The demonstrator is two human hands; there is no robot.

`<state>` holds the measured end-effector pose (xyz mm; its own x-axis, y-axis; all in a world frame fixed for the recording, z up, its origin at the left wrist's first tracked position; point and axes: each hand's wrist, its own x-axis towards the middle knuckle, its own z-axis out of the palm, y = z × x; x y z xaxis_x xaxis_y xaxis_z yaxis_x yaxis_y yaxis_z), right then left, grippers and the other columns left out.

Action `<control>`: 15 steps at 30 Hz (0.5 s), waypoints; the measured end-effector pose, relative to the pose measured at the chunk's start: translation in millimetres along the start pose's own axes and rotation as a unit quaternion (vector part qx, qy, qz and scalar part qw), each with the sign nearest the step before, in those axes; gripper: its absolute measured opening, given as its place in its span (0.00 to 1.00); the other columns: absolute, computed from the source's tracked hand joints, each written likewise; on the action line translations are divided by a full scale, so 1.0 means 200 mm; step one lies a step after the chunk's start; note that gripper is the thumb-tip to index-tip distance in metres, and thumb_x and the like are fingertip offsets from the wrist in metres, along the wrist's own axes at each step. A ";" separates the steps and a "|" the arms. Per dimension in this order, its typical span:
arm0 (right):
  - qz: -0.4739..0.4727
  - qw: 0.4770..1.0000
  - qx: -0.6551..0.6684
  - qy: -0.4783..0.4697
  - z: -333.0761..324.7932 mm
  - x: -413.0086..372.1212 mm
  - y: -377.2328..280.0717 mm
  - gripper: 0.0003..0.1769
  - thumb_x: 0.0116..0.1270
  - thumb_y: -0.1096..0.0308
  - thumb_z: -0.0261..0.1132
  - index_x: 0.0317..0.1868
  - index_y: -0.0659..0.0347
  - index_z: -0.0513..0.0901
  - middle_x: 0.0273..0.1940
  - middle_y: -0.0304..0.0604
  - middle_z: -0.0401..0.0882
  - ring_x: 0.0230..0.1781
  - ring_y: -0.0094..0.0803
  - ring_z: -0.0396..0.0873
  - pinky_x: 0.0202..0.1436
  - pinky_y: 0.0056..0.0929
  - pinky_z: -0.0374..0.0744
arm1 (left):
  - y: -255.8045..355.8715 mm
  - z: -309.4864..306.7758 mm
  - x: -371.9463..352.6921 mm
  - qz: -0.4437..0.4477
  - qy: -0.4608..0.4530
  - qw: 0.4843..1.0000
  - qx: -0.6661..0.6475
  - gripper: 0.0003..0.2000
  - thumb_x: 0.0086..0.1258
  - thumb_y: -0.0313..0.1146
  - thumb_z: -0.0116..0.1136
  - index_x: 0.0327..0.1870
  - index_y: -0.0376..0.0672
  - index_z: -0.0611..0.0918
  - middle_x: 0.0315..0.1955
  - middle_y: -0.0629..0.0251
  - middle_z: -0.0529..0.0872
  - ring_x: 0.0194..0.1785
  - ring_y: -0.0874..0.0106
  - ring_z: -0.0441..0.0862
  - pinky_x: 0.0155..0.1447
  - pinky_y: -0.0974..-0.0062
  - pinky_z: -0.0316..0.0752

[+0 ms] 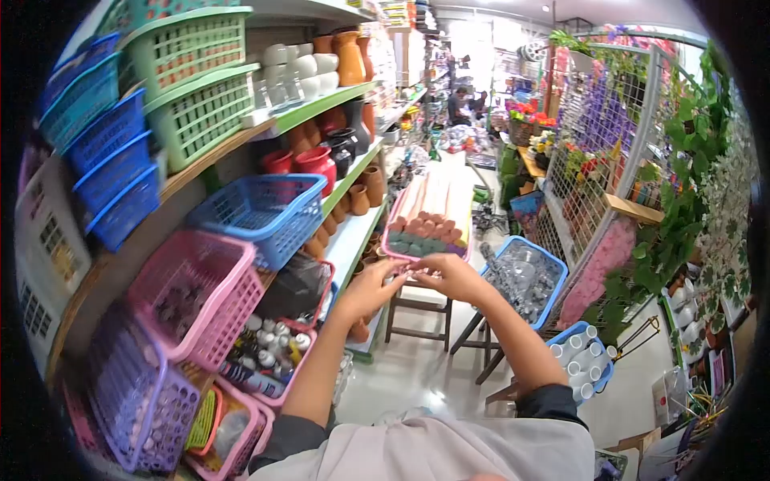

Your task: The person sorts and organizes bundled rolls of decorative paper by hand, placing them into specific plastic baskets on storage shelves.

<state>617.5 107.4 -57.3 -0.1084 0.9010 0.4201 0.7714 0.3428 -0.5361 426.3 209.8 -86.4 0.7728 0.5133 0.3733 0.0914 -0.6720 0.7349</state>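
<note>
My left hand (366, 290) and my right hand (451, 277) are raised in front of me, close together, with fingers bent toward each other. Between the fingertips are small pinkish bits (409, 273), too small to make out. Just beyond the hands, a pink-rimmed tray (387, 232) on a dark wooden stool (417, 303) bears long rolls, their round ends brown (427, 224), dark green (407, 244) and purple.
Shelves at left carry a blue basket (265, 210), a pink basket (192, 293) and pots. At right stand a blue basket of clear-wrapped items (525, 276), a blue crate of white cups (581, 361) and a wire rack (618, 152). People sit far back.
</note>
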 end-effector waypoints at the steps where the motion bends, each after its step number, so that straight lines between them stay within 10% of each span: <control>1: 0.035 0.999 0.029 -0.005 -0.02 -0.03 0.09 0.16 0.63 0.59 0.65 0.46 0.59 0.84 0.37 0.51 0.84 0.37 0.42 0.83 0.41 0.36 0.80 | -0.03 0.07 0.04 -0.012 -0.011 1.000 -0.008 0.19 0.71 0.37 0.54 0.59 0.36 0.75 0.47 0.60 0.81 0.49 0.73 0.78 0.55 0.76 0.71; 15: 0.280 0.939 0.188 0.072 0.00 -0.25 0.95 0.16 0.68 0.61 0.62 0.47 0.66 0.83 0.37 0.42 0.85 0.37 0.25 0.82 0.40 0.25 0.77 | -0.47 0.58 0.56 -0.142 0.047 0.965 -0.216 0.15 0.71 0.31 0.53 0.56 0.35 0.76 0.51 0.59 0.81 0.55 0.71 0.78 0.60 0.74 0.71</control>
<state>769.6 127.7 -180.8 0.3542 0.9321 0.0761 0.4030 -0.0787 -0.9118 576.8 267.4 -179.7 0.6922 0.7045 0.1567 0.0047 -0.2214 0.9752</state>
